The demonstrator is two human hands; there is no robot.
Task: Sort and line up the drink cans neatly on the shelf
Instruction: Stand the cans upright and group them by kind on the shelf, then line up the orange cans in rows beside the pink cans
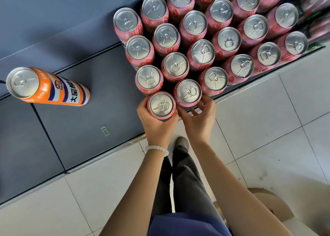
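My left hand (155, 123) grasping a pink can (161, 105), right hand (198, 117) fingering its neighbour (187, 92), grey shelf (85, 114), white tiled floor (267, 125), orange can (48, 87) apart.

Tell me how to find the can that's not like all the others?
Look at the grey shelf: a big block of pink cans fills its right side. Go left across the bare shelf to the orange can standing alone, far from both hands. It is the only one with orange, white and blue stripes, and nothing touches it.
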